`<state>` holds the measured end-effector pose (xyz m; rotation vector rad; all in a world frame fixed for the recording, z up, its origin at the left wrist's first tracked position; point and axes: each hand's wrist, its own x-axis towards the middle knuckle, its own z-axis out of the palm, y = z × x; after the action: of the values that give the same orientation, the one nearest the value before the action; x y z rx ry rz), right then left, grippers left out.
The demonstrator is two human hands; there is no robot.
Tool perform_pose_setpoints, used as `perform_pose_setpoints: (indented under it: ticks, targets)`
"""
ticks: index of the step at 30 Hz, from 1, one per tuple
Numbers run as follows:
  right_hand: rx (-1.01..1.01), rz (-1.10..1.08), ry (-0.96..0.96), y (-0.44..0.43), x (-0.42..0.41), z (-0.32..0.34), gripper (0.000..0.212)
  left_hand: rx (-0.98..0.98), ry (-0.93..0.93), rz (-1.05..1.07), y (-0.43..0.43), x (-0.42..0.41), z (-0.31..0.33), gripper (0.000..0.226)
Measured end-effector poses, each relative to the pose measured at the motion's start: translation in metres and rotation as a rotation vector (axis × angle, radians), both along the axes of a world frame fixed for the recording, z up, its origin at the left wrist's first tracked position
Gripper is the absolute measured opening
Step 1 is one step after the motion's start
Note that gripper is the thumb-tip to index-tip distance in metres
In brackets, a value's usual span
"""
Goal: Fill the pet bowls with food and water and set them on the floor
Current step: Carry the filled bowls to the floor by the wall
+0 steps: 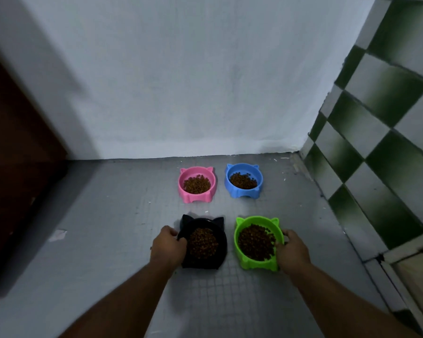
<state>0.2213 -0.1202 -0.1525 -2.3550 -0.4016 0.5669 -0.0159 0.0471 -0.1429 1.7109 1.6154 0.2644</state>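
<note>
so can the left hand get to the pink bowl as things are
Probably yes: the pink bowl sits just beyond the black bowl with only bare floor between, but the left hand grips the black bowl's rim and must let go first.

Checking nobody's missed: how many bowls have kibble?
4: pink bowl and blue bowl by the wall; black bowl in left hand, green bowl in right hand.

No writing, brand, number or sign can be read anywhere. The pink cat-eared plastic bowl, blue cat-eared plastic bowl, black cat-eared plastic bowl and green cat-eared plastic bowl show plain surfaces.
</note>
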Motion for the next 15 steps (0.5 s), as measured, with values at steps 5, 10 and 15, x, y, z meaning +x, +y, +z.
perform_pose_setpoints:
  ticks: [5,10,15]
  targets:
    - [-0.031,-0.012,0.042,0.004,0.000,0.002,0.037,-0.030,0.080,-0.056,0.006,0.002,0.002,0.019]
    - [-0.093,0.024,0.090,0.004,0.001,0.014,0.045,-0.086,0.136,-0.131,0.010,0.008,0.014,0.032]
    - [-0.098,0.080,0.082,0.011,0.008,0.056,0.054,-0.040,0.134,-0.166,0.021,0.019,0.059,0.032]
